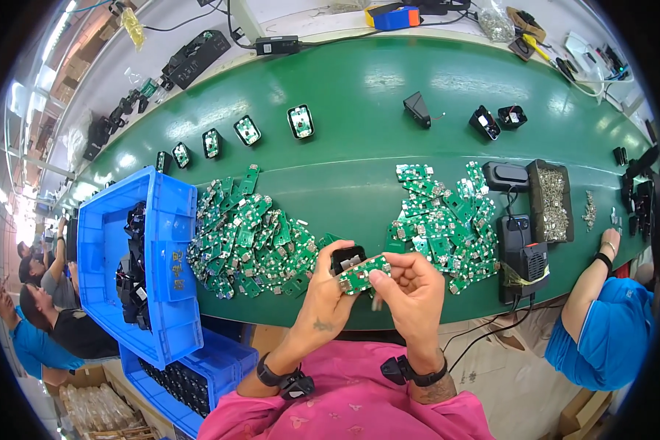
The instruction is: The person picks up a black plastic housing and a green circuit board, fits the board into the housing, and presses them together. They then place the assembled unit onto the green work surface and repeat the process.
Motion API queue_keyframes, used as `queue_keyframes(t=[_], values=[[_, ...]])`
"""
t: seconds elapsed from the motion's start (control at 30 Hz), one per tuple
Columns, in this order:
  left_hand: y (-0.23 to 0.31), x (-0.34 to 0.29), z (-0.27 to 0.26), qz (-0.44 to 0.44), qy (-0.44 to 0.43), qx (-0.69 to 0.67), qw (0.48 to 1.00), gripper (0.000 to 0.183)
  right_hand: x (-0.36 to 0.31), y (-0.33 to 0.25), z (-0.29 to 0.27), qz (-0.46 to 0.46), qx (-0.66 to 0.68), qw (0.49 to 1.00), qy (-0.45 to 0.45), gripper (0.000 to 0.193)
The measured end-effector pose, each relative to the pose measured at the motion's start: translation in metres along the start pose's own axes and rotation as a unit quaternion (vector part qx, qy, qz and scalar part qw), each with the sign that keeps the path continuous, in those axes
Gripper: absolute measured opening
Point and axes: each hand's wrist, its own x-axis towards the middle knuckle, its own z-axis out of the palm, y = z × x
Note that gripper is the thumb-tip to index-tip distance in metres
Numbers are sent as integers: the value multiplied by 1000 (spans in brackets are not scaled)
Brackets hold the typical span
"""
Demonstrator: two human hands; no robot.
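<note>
A small green circuit board [362, 274] is held between both hands just above the near edge of the green surface [359, 95], directly in front of the person; a small black plastic housing [347, 257] sits just behind it, touching the board's upper edge. Left hand [330, 282]: fingers curled round the housing, grip clamped on it, thumb against the board's left end. Right hand [411, 282]: thumb and forefinger pinched together on the board's right end; remaining fingers folded beneath. Both wrists carry black bands.

Left of the hands, a loose heap of green boards [253, 235] lies on the surface; a second heap [440, 220] lies to the right, just beside the right hand. A blue bin [165, 242] holding black parts stands at the far left, overhanging a second blue bin [205, 367] below it. Farther back, a row of small black housings with green boards fitted [246, 132] runs along the surface. To the right, a black tray of small metal parts [551, 202] and a black box with a vent [524, 260]; a co-worker's arm in a blue sleeve [601, 323] rests at the surface's right end.
</note>
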Motion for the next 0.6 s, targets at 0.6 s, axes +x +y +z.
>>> queue_keyframes(t=[0.6], values=[[-8,-9,-12,-116,-27,-370,921,62,-10,19,-3,-17,-191,981,22,27]])
